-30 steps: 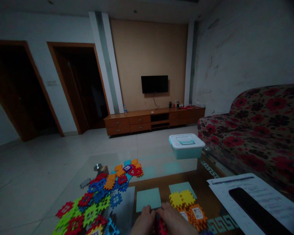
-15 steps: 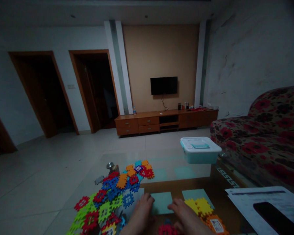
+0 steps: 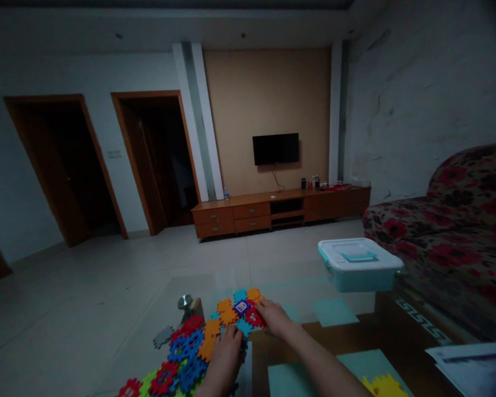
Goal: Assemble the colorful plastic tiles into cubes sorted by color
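Interlocking plastic building pieces with toothed edges lie in a long pile on the glass table. My right hand (image 3: pixel 275 318) reaches to the far end of the pile, fingertips closed on the edge of a red building piece (image 3: pixel 253 317). Beside that piece is a purple one with a white window print (image 3: pixel 242 307). My left hand (image 3: pixel 227 347) rests over the middle of the pile, next to an orange piece (image 3: pixel 209 339); its fingers are bent together and what lies under them is hidden. Blue pieces (image 3: pixel 190 366) and a red piece (image 3: pixel 164 377) lie to its left.
A teal box with a white lid (image 3: pixel 359 264) stands at the table's far right. Papers (image 3: pixel 475 364) lie at the right edge, and yellow pieces (image 3: pixel 383 386) at the bottom. A grey piece (image 3: pixel 162 337) sits left of the pile. A flowered sofa (image 3: pixel 438 237) is beyond the table.
Both hands have moved forward and left, from the bare glass onto the pile. My right hand now touches its far end. The view has tipped up and shifted slightly left.
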`<control>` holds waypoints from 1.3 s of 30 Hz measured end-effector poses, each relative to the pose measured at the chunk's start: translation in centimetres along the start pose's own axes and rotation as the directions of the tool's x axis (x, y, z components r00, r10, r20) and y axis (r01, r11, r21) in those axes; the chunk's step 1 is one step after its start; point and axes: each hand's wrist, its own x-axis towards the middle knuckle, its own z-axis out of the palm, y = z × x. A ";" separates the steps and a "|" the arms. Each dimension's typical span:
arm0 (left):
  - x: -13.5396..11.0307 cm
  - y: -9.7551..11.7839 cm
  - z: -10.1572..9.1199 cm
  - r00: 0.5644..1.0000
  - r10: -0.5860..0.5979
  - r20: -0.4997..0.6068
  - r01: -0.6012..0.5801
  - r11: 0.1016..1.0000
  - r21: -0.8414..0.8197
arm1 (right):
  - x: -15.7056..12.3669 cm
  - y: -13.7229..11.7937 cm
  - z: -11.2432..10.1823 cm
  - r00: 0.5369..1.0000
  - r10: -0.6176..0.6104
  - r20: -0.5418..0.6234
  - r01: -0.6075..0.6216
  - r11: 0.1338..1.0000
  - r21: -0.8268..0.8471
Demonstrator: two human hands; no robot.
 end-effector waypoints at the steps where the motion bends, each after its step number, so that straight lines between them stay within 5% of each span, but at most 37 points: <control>1: 0.1 -0.2 0.1 1.000 0.005 0.001 -0.005 1.000 0.001 | 0.4 0.0 0.0 1.000 -0.001 0.010 0.001 1.000 -0.010; 6: 0.1 -0.8 0.1 1.000 -0.012 -0.019 0.012 1.000 -0.018 | 0.1 -0.6 -0.7 1.000 0.001 0.012 0.000 0.999 -0.043; 10: -0.9 -0.5 -0.5 0.996 -0.042 -0.078 0.037 0.998 -0.053 | -2.7 -1.7 -2.3 1.000 -0.002 -0.018 0.002 1.000 -0.012; 16: -4.9 3.6 -1.4 0.979 0.150 -0.135 -0.180 0.953 -0.242 | -12.8 -0.9 -4.1 0.999 -0.007 -0.045 0.013 0.990 0.141; 20: -8.0 7.8 -0.2 0.969 0.246 -0.025 -0.240 0.913 -0.331 | -20.5 0.5 -3.0 0.995 0.090 -0.036 -0.082 0.980 0.179; 23: -9.2 10.2 1.7 0.959 0.276 0.058 -0.247 0.921 -0.302 | -23.6 0.9 -1.8 0.990 0.140 -0.011 -0.134 0.968 0.211; 30: -8.8 11.9 4.9 0.936 0.305 0.175 -0.271 0.943 -0.193 | -24.9 -0.9 -3.1 0.975 0.210 0.076 -0.223 0.945 0.239; 39: -8.7 12.3 4.9 0.930 0.305 0.205 -0.279 0.949 -0.147 | -24.9 0.2 -2.0 0.984 0.169 0.050 -0.176 0.953 0.248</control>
